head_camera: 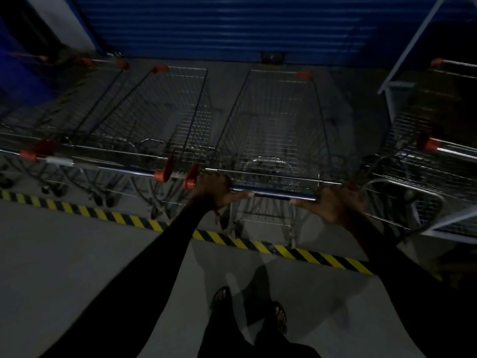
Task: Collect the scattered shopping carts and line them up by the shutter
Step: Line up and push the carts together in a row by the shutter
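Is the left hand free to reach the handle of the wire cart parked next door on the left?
Probably yes: the neighbouring wire cart's handle ends just beside the left hand, nothing between, though its fingers now grip the blue-handled wire cart.

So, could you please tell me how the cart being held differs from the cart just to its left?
The held cart has both hands on its handle, the left hand and the right hand; the left neighbour cart is untouched. The held cart points straight at the blue shutter, while the neighbour looks angled leftward. The held cart stands apart; the neighbour crowds carts further left. Both are empty wire carts with orange corner caps.
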The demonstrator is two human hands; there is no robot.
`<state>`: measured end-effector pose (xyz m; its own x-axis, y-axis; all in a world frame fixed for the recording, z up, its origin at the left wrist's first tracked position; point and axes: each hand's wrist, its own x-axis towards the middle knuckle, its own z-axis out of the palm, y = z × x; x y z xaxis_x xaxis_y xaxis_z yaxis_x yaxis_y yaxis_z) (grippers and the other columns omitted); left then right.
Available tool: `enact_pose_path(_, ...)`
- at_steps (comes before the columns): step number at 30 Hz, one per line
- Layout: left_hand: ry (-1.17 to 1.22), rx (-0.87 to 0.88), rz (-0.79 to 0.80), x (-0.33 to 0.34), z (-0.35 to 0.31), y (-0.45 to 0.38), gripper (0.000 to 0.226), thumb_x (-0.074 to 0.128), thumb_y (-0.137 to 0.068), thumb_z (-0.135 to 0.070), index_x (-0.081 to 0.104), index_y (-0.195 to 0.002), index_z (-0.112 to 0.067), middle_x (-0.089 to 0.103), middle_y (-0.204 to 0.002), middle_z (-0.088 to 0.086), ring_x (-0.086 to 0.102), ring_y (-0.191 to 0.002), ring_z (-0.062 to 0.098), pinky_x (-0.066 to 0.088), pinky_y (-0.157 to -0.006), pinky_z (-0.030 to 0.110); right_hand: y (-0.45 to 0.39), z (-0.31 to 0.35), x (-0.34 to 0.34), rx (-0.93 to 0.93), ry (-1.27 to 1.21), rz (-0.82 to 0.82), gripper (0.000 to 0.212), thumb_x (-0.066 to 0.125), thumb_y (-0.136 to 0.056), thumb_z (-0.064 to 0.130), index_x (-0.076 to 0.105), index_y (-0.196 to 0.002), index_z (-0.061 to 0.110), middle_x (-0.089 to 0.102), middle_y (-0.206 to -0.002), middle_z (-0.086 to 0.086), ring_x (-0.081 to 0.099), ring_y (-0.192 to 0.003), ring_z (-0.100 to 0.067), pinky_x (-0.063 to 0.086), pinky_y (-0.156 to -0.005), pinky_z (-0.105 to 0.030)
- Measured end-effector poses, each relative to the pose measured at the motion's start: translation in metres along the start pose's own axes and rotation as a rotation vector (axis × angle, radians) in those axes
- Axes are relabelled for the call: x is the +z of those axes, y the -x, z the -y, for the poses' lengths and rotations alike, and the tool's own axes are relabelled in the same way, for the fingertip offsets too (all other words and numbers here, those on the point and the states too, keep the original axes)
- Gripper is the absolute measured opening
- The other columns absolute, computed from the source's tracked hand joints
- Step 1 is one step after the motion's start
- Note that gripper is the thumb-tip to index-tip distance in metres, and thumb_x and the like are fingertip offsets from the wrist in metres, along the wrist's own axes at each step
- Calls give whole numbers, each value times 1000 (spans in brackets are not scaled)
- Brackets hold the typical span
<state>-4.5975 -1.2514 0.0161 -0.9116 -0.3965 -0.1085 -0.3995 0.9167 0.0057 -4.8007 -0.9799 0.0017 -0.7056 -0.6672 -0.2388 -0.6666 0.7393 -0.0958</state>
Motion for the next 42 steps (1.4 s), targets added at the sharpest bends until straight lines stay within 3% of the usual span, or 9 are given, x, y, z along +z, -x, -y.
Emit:
enact_pose_path(5, 3, 6, 12, 0, 15, -15, 88, 25, -78, -103, 59, -68, -23, 51, -61, -3, 59, -69, 23, 47, -69, 36, -7, 18, -19, 6, 24, 42, 96, 16, -65, 111, 68, -72, 30, 70, -76, 11, 70, -100, -18, 36, -119, -53)
enact_pose_path(8, 101, -8, 10, -4, 24, -14, 84, 37, -77, -102, 53, -57, -22, 44, -52, -6, 54, -57, 15, 38, -58, 31, -1, 34, -30, -9, 115, 64, 86, 17, -73, 104, 64, -77, 33, 76, -100, 6, 67, -115, -21, 21, -124, -53)
enact_pose_path(11, 164, -2, 5, -5, 27, -11, 79, 37, -76, -99, 47, -53, -24, 44, -51, -4, 50, -55, 14, 31, -56, 31, 0, 39, -27, 18, 98, 56, 83, 17, -69, 104, 62, -79, 36, 77, -111, 4, 67, -118, -21, 27, -122, -51)
enact_pose_path(18, 135, 21, -59, 8, 32, -7, 87, 19, -70, -107, 35, -55, -24, 42, -58, -2, 66, -70, 24, 37, -62, 32, -7, 38, -15, 55, 175, 49, 137, -20, -42, 111, 77, -101, 34, 76, -112, 8, 65, -122, -16, 13, -122, -52)
enact_pose_path(25, 107, 18, -76, 10, 30, -8, 101, 17, -69, -108, 71, -82, -23, 74, -84, 3, 73, -86, 24, 45, -68, 32, -16, 21, 7, 31, 187, -41, 121, -9, -57, 111, 76, -105, 39, 78, -110, 12, 66, -122, -11, 14, -124, -51)
enact_pose_path(30, 137, 13, -20, 11, 28, -10, 96, 22, -75, -105, 71, -91, -24, 75, -90, 1, 72, -90, 25, 57, -81, 37, -11, 10, 6, -100, 210, -151, 104, 3, -69, 108, 73, -117, 47, 73, -125, 18, 59, -133, -10, 22, -125, -51)
enact_pose_path(34, 148, 23, -12, 11, 25, -12, 99, 16, -75, -104, 70, -100, -25, 76, -98, 2, 72, -95, 27, 59, -85, 42, -11, 3, 4, -182, 163, -202, 97, 10, -76, 104, 75, -104, 39, 78, -107, 14, 68, -119, -13, 36, -117, -49)
enact_pose_path(39, 148, 61, -48, 14, 16, -10, 75, 36, -89, -89, 67, -106, -23, 76, -104, 4, 72, -102, 29, 55, -90, 42, -11, -3, 7, -176, 148, -154, 82, 11, -82, 100, 63, -86, 36, 70, -75, 16, 72, -91, -11, 46, -104, -48)
enact_pose_path(42, 105, 64, -67, 17, 11, -7, 68, 39, -96, -82, 67, -114, -24, 76, -106, 5, 70, -106, 31, 48, -98, 43, -12, -6, 8, -176, -42, -76, 82, 18, -81, 100, 66, -99, 36, 72, -78, 14, 73, -88, -11, 55, -93, -41)
